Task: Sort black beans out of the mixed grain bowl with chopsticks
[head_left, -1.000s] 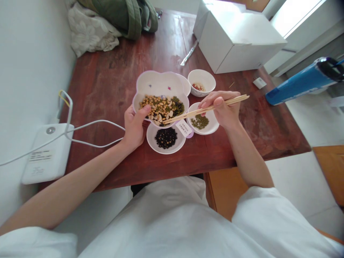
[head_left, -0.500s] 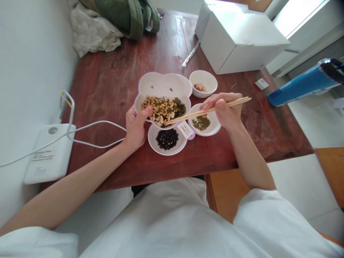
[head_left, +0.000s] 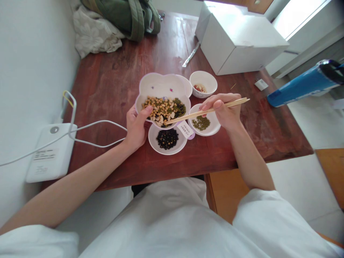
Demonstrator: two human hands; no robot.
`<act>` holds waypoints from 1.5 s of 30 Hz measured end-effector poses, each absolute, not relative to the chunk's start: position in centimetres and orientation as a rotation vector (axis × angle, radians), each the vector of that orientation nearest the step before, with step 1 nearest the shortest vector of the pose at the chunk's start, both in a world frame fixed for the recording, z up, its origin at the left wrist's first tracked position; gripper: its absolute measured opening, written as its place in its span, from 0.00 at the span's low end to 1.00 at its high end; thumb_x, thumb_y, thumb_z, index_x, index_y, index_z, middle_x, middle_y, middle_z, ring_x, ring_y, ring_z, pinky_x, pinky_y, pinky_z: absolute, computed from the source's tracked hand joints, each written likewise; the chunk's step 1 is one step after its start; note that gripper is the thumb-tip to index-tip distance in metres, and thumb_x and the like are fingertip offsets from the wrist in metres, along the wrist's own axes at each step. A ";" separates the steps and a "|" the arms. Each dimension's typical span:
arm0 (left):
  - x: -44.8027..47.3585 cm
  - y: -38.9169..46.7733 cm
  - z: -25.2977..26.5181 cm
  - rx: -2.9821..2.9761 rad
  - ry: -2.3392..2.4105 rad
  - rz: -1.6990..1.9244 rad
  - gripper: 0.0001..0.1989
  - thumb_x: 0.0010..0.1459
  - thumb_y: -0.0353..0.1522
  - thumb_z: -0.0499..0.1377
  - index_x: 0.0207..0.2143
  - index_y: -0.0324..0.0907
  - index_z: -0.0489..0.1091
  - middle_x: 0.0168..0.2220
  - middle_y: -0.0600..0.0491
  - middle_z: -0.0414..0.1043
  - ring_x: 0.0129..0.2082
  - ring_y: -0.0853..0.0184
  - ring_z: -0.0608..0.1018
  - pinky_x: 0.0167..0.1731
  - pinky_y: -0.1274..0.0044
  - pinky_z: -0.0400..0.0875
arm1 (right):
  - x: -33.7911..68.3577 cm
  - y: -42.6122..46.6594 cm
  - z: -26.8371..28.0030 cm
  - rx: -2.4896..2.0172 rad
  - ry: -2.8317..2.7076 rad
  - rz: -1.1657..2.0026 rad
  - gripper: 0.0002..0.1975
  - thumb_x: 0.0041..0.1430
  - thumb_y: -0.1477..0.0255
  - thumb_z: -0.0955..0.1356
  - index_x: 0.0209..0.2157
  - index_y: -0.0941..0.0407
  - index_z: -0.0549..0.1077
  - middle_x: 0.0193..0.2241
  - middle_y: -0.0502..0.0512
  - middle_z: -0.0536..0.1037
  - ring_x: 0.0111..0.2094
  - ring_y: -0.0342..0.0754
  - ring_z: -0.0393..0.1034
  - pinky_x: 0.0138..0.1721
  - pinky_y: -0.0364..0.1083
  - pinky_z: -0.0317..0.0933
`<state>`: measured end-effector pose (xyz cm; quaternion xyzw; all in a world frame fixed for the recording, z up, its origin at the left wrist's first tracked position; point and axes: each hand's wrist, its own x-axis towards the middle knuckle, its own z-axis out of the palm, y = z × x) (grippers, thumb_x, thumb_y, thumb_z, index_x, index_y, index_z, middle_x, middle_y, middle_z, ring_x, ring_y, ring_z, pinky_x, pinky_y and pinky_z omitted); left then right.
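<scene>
My left hand [head_left: 137, 128] grips the left side of a white, purple-rimmed scalloped bowl [head_left: 157, 81], thumb over the rim, and the bowl tilts toward me. Inside lie mixed beans [head_left: 161, 107]: yellow, green, black and pale ones. My right hand [head_left: 224, 109] is closed round a pair of wooden chopsticks [head_left: 233, 103], whose tips rest among the beans near the bowl's front rim. Just below stands a white bowl of black beans [head_left: 167, 139]. Under my right fingers sits a white bowl of green beans [head_left: 201, 123]. Behind it, a small bowl [head_left: 203, 77] holds reddish and pale pieces.
A white box [head_left: 236, 39] stands at the back right, with a blue bottle [head_left: 303, 84] and a small white adapter [head_left: 261, 84] on the right. At left, a white power bank [head_left: 51, 154] trails a cable [head_left: 102, 122]. A green bag [head_left: 120, 16] lies at the back.
Almost nothing differs. The view has shifted very slightly; both hands keep their hold, and the chopstick tips stay at the same spot in the scalloped bowl.
</scene>
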<state>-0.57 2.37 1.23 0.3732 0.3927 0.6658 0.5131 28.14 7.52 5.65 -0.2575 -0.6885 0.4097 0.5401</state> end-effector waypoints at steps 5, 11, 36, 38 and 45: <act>-0.6 2.3 1.1 0.903 0.916 1.612 0.20 0.59 0.44 0.77 0.48 0.43 0.81 0.40 0.49 0.86 0.48 0.50 0.89 0.58 0.58 0.85 | 28.3 7.4 5.7 -0.627 -1.645 0.986 0.21 0.70 0.49 0.78 0.32 0.52 0.91 0.28 0.55 0.89 0.25 0.49 0.83 0.26 0.46 0.75; -0.5 2.2 1.1 0.899 0.900 1.619 0.21 0.59 0.43 0.77 0.49 0.42 0.82 0.42 0.47 0.86 0.50 0.49 0.89 0.58 0.58 0.85 | 28.2 7.3 5.8 -0.688 -1.633 1.010 0.23 0.67 0.47 0.78 0.30 0.51 0.91 0.27 0.55 0.88 0.24 0.49 0.81 0.28 0.47 0.78; -0.3 2.2 1.3 0.803 0.836 1.637 0.18 0.58 0.44 0.77 0.46 0.47 0.82 0.47 0.53 0.88 0.66 0.45 0.81 0.64 0.56 0.81 | 28.0 7.0 6.2 -0.691 -1.650 0.994 0.22 0.68 0.48 0.78 0.29 0.50 0.90 0.24 0.53 0.87 0.24 0.48 0.80 0.26 0.47 0.73; -0.2 2.3 1.2 0.798 0.838 1.643 0.17 0.58 0.44 0.77 0.44 0.47 0.81 0.47 0.54 0.88 0.67 0.44 0.80 0.64 0.56 0.81 | 28.0 7.0 6.2 -0.675 -1.658 0.995 0.22 0.69 0.49 0.78 0.30 0.50 0.90 0.25 0.53 0.87 0.23 0.48 0.80 0.26 0.46 0.73; 0.0 2.2 1.7 0.803 0.800 1.620 0.21 0.59 0.46 0.74 0.49 0.45 0.82 0.48 0.48 0.87 0.65 0.44 0.83 0.63 0.56 0.82 | 28.2 7.2 6.0 -0.707 -1.662 0.990 0.22 0.68 0.47 0.78 0.30 0.50 0.90 0.26 0.54 0.88 0.25 0.49 0.82 0.27 0.47 0.74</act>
